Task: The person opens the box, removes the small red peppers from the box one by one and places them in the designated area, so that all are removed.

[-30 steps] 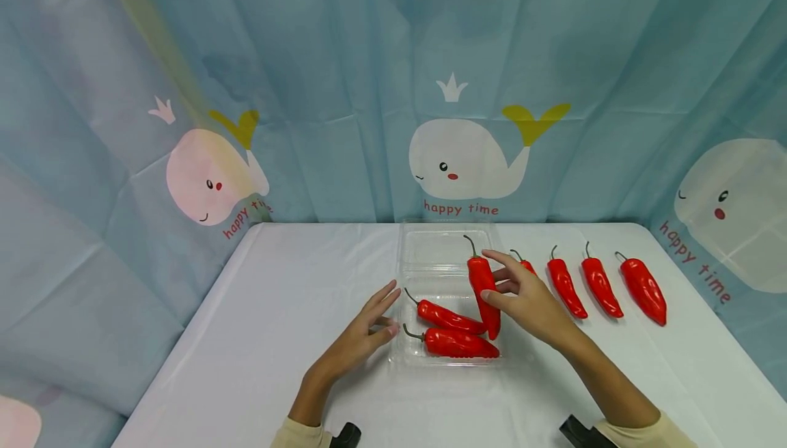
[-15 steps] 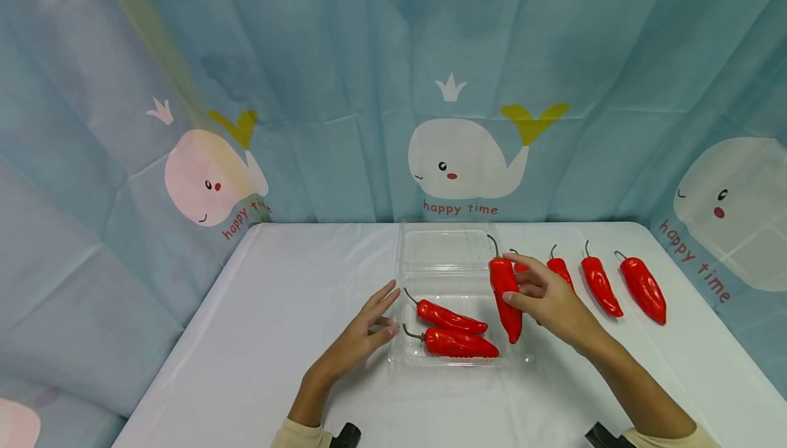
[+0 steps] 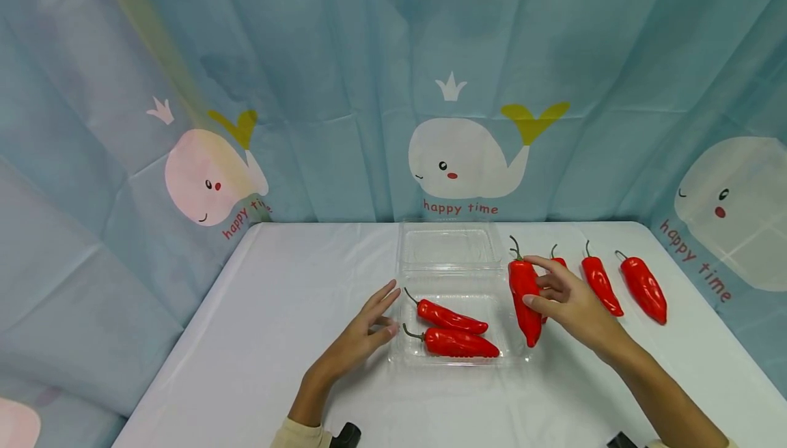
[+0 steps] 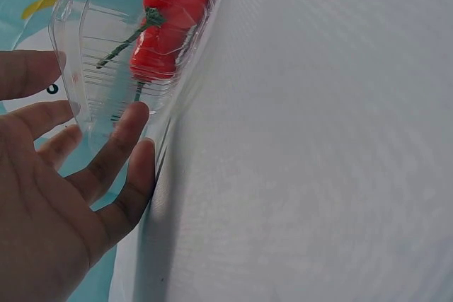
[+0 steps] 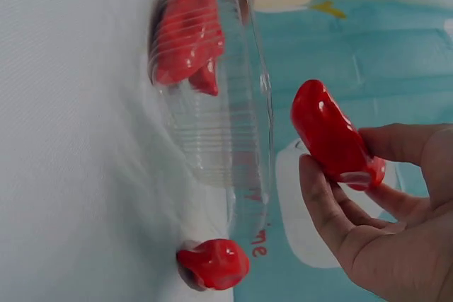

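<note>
My right hand (image 3: 568, 304) pinches a red chili pepper (image 3: 522, 294) between thumb and fingers, stem upward, over the right end of a clear plastic clamshell box (image 3: 473, 303). In the right wrist view the held pepper (image 5: 331, 136) is well above the table. Inside the box two red peppers (image 3: 451, 317) lie side by side, stems to the left. With loosely spread fingers, my left hand (image 3: 359, 339) stands at the box's left end; in the left wrist view its fingertips (image 4: 134, 118) are right at the clear wall (image 4: 92, 97).
The box's lid (image 3: 451, 246) lies folded back, away from me. To the right, a row of red peppers (image 3: 602, 287) rests on the white tablecloth (image 3: 295, 284); my right hand and the held pepper partly cover the nearest ones. A blue whale-print curtain (image 3: 350, 161) rises behind the table.
My right hand has carried the pepper rightward, from above the two peppers in the box to the box's right end. My left hand has stayed in place.
</note>
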A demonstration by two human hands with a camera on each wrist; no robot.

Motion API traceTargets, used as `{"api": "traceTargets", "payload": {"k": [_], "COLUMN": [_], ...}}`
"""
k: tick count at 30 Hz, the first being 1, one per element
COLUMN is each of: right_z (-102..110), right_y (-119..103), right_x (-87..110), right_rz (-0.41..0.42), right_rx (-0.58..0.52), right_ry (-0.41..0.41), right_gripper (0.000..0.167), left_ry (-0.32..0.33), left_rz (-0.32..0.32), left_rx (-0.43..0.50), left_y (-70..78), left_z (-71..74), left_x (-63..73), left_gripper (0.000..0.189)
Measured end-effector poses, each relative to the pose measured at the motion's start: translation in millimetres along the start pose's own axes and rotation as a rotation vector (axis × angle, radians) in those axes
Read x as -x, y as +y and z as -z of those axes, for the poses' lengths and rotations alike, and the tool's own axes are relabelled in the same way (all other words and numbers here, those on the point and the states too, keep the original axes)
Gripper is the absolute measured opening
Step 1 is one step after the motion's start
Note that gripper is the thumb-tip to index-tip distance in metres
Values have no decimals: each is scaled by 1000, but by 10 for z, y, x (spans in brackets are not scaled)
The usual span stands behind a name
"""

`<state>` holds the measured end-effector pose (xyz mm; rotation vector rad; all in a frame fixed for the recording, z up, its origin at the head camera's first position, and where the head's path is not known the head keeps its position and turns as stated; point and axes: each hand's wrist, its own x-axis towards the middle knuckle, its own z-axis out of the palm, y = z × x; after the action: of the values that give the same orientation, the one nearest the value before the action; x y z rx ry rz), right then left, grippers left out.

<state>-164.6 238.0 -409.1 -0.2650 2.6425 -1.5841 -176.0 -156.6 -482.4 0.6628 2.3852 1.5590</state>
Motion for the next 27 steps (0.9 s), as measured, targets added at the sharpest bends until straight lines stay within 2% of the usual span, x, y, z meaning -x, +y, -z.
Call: {"api": "traceTargets", "payload": {"k": [10,22,27], "right_z": [103,202,233], "right_y": [78,282,371], "right_x": [100,201,251], "right_rz": [-66,-118,-159], "right_rx": [11,-2,34], "right_ry": [6,-11,-24], "right_gripper": [77,77,79], "left_ry": [0,2,0], "left_rz": [11,11,3], "left_rx": [-6,-5,-13], "left_y": [-12,-19,-8], "left_z": [-3,-7,-5], "left_x": [-8,-4,-3], "left_gripper": [67,67,67]}}
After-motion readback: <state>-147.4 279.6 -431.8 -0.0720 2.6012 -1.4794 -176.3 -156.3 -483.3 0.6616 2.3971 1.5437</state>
